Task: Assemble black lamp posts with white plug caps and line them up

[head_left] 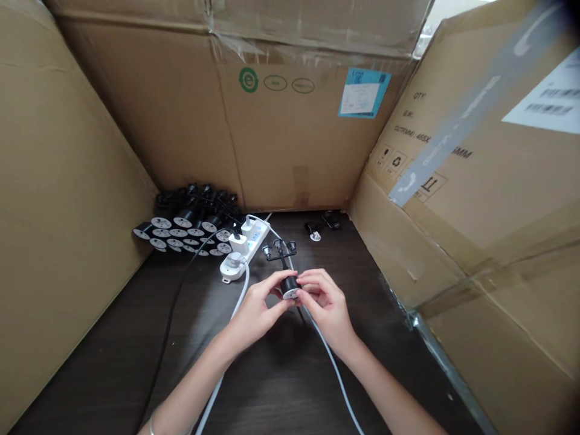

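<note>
1. Head view, hands. The left hand [256, 308] and right hand [326, 308] met above the middle of the dark counter [276, 386]. The grip of each hand was together, clamped from either side on a black cylindrical fitting [289, 285] with a white round face. The fitting sat just in front of a white power strip [244, 251]. A metal bangle [151, 426] showed on the left wrist.

2. Progress, as far as could be judged. One fitting was in the hands. A heap of like fittings [179, 226] lay back left, in rough rows with white faces up and black parts massed behind; too many overlapped for a firm count. A single white-faced piece [315, 236] lay toward the back right, beside a small dark object [332, 220]. Finished and unfinished pieces could not be told apart from this view.

3. Leads. A black branched piece [280, 248] lay just beyond the hands, and a black lead seemed to run from it to the held fitting. Two white plug adapters [238, 243] stood in the strip. A white cable [235, 308] and a black cable [170, 326] ran forward across the counter.

4. Containers. Opened cardboard carton panels [290, 121] walled the left, back and right of the counter. The heap lay directly on the counter, with no tray in sight.
</note>
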`<state>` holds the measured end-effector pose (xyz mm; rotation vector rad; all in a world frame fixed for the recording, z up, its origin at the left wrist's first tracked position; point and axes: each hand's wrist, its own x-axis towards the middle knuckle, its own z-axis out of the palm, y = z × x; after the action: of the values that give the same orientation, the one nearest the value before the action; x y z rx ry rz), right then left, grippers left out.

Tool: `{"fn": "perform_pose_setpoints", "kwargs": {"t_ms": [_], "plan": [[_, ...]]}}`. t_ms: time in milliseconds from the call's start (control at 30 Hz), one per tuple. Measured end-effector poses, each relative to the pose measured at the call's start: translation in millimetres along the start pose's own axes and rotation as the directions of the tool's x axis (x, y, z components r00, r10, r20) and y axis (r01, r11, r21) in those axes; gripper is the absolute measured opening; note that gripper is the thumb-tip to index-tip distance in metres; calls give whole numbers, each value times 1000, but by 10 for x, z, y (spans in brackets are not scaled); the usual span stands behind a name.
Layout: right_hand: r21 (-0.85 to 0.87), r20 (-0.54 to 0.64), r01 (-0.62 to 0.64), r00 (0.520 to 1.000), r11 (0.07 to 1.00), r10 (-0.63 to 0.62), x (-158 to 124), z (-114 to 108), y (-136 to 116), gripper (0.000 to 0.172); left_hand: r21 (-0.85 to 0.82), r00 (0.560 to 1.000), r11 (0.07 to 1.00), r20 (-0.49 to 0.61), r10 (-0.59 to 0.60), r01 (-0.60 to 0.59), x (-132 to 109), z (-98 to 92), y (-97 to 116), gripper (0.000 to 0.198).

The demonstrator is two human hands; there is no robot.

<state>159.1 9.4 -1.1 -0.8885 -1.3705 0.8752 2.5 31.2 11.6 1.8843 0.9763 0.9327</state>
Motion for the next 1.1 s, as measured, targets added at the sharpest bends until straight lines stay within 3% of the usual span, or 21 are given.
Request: {"fn": "perform_pose_setpoints", "kwargs": {"t_ms": [467, 1100], "plan": [[48, 9, -60, 998, 997, 60, -20, 31, -10, 11, -13, 998, 998, 17, -60, 60, -11, -3, 9, 43], [45, -2, -72, 997, 996, 73, -22, 26, -8, 12, 69, 998, 996, 20, -55, 53, -25, 3, -22, 42]]}}
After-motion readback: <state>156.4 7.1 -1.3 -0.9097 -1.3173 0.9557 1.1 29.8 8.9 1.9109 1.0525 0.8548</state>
